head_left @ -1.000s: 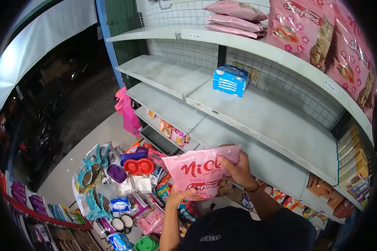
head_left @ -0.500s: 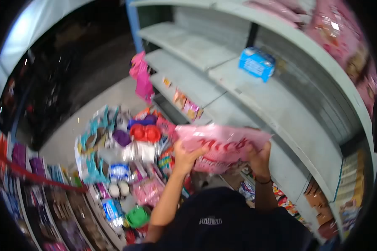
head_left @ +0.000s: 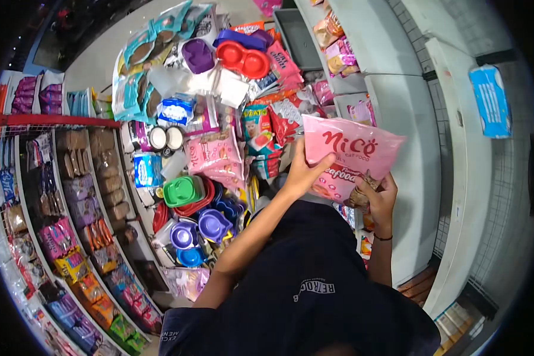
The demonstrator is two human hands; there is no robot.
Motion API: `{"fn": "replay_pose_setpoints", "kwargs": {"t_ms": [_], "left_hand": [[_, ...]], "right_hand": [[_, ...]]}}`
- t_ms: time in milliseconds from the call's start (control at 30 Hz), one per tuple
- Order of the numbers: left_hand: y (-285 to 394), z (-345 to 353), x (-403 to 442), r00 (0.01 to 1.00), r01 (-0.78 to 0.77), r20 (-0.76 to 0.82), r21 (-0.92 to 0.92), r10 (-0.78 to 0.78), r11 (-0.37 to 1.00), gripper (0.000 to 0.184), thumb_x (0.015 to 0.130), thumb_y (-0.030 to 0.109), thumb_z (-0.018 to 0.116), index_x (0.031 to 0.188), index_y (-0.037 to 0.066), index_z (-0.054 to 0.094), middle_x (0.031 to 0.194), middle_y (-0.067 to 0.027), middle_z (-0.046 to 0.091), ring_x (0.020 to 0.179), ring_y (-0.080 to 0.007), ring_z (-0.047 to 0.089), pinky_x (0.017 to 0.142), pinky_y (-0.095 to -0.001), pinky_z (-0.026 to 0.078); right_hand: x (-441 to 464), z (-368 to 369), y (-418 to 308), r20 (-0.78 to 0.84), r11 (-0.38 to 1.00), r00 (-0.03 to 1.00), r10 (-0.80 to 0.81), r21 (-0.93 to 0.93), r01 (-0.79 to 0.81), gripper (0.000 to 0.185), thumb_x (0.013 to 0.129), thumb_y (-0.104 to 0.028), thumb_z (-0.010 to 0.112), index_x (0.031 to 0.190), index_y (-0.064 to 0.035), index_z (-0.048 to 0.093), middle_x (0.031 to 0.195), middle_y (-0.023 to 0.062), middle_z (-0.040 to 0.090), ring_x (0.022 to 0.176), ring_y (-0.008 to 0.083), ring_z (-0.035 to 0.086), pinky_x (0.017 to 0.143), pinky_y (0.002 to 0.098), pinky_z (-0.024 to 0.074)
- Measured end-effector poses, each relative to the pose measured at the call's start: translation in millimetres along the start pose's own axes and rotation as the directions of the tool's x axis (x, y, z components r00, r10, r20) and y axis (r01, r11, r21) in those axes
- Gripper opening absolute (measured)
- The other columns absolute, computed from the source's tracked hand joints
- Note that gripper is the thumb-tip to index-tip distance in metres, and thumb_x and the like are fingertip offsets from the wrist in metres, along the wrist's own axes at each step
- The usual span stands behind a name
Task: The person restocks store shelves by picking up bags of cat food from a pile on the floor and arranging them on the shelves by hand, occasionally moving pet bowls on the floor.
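Note:
A pink "Nice" cat food bag point(head_left: 353, 151) is held up in front of my body, its printed front facing up. My left hand point(head_left: 305, 172) grips its left edge, thumb on the front. At the lower right corner my right hand point(head_left: 381, 199) grips the same bag, with a dark band on the wrist. Another pink bag point(head_left: 215, 155) lies in the pile to the left. Near it are a green bowl point(head_left: 183, 191), a red double bowl point(head_left: 242, 59) and purple bowls point(head_left: 213, 225).
Grey shelves point(head_left: 397, 130) run along the right, with a blue pack point(head_left: 491, 102) on one. Stocked racks point(head_left: 71, 196) with a red rail point(head_left: 59, 121) stand at the left. A grey tray point(head_left: 299, 38) is at the top.
The view has swung down and to the right, so the floor pile fills more of it. Both hands still hold the pink bag, which now lies flatter and tilted.

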State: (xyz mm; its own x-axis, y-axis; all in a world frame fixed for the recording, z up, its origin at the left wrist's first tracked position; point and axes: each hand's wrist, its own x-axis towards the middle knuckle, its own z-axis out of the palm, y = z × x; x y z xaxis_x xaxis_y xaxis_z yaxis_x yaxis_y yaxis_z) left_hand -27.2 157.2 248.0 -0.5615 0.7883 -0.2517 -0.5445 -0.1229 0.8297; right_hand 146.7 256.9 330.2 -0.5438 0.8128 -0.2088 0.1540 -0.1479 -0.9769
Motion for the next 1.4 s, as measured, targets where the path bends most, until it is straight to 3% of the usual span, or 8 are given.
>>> {"fn": "replay_pose_setpoints", "kwargs": {"t_ms": [67, 167, 300, 733, 867, 967, 1200, 1400], "left_hand": [[-29, -11, 8, 0.999, 0.033, 0.005, -0.017, -0.033, 0.999, 0.075, 0.088, 0.021, 0.082, 0.146, 0.003, 0.039, 0.128, -0.0099, 0.061, 0.114, -0.0173, 0.060, 0.097, -0.0329, 0.051], [-47, -16, -1, 0.924, 0.303, 0.168, 0.226, -0.344, 0.926, 0.089, 0.088, 0.026, 0.082, 0.153, 0.008, 0.025, 0.145, -0.0171, 0.047, 0.135, -0.0252, 0.047, 0.110, -0.0417, 0.043], [-49, -6, 9, 0.886, 0.404, 0.146, 0.221, -0.440, 0.887, 0.092, 0.086, 0.027, 0.084, 0.154, 0.011, 0.025, 0.144, -0.0184, 0.048, 0.135, -0.0290, 0.047, 0.113, -0.0450, 0.038], [-118, 10, 47, 0.825, 0.368, 0.408, 0.140, -0.392, 0.919, 0.094, 0.081, 0.024, 0.089, 0.153, 0.007, 0.031, 0.146, -0.0108, 0.049, 0.134, -0.0199, 0.046, 0.114, -0.0359, 0.039], [-125, 12, 50, 0.758, 0.432, 0.520, 0.053, -0.395, 0.900, 0.075, 0.088, 0.019, 0.082, 0.149, 0.007, 0.041, 0.134, -0.0080, 0.059, 0.124, -0.0174, 0.055, 0.106, -0.0338, 0.046], [-128, -2, 48, 0.604, 0.650, 0.570, 0.053, -0.557, 0.758, 0.057, 0.094, 0.016, 0.075, 0.144, 0.007, 0.050, 0.120, -0.0042, 0.067, 0.109, -0.0128, 0.063, 0.095, -0.0289, 0.052], [-127, -4, 30, 0.711, 0.572, 0.485, 0.023, -0.509, 0.820, 0.048, 0.096, 0.018, 0.072, 0.139, 0.007, 0.055, 0.115, -0.0032, 0.069, 0.100, -0.0120, 0.065, 0.086, -0.0283, 0.054], [-99, 6, 20, 0.745, 0.516, 0.498, -0.007, -0.444, 0.857, 0.049, 0.095, 0.019, 0.073, 0.139, 0.007, 0.055, 0.116, -0.0028, 0.069, 0.101, -0.0132, 0.065, 0.087, -0.0300, 0.054]], "right_hand": [[12, -1, 7, -0.020, 0.990, 1.000, -0.005, -0.139, 0.002, 0.042, 0.084, -0.003, 0.080, 0.121, 0.0035, 0.061, 0.111, 0.0068, 0.069, 0.101, 0.0133, 0.064, 0.093, 0.0299, 0.0496], [27, -8, 20, -0.047, 0.963, 0.999, -0.012, -0.271, -0.001, 0.039, 0.084, -0.004, 0.080, 0.118, 0.0035, 0.063, 0.108, 0.0066, 0.070, 0.098, 0.0117, 0.064, 0.090, 0.0290, 0.0501], [37, -20, 34, -0.065, 0.907, 0.996, -0.057, -0.421, 0.024, 0.037, 0.084, -0.007, 0.082, 0.115, 0.0040, 0.065, 0.103, 0.0055, 0.070, 0.091, 0.0105, 0.063, 0.084, 0.0281, 0.0515], [32, -51, 25, -0.224, 0.879, 0.974, -0.028, -0.470, -0.083, 0.032, 0.084, -0.011, 0.083, 0.109, 0.0035, 0.068, 0.095, 0.0039, 0.071, 0.082, 0.0093, 0.063, 0.076, 0.0269, 0.0518], [29, -60, 30, -0.290, 0.896, 0.957, -0.001, -0.425, -0.128, 0.030, 0.087, -0.009, 0.081, 0.110, 0.0036, 0.067, 0.097, 0.0027, 0.070, 0.085, 0.0082, 0.063, 0.079, 0.0249, 0.0506], [27, -62, 33, -0.312, 0.903, 0.950, 0.031, -0.398, -0.161, 0.029, 0.088, -0.010, 0.080, 0.110, 0.0036, 0.067, 0.098, 0.0031, 0.070, 0.086, 0.0083, 0.063, 0.080, 0.0247, 0.0503], [18, -53, 30, -0.295, 0.932, 0.947, 0.130, -0.288, -0.217, 0.031, 0.090, -0.010, 0.078, 0.114, 0.0037, 0.066, 0.104, 0.0048, 0.069, 0.092, 0.0103, 0.063, 0.085, 0.0268, 0.0501], [-4, -57, 21, -0.179, 0.909, 0.983, -0.031, -0.414, -0.047, 0.047, 0.090, -0.008, 0.077, 0.131, 0.0008, 0.054, 0.108, 0.0043, 0.064, 0.099, 0.0117, 0.061, 0.090, 0.0273, 0.0479]]}}
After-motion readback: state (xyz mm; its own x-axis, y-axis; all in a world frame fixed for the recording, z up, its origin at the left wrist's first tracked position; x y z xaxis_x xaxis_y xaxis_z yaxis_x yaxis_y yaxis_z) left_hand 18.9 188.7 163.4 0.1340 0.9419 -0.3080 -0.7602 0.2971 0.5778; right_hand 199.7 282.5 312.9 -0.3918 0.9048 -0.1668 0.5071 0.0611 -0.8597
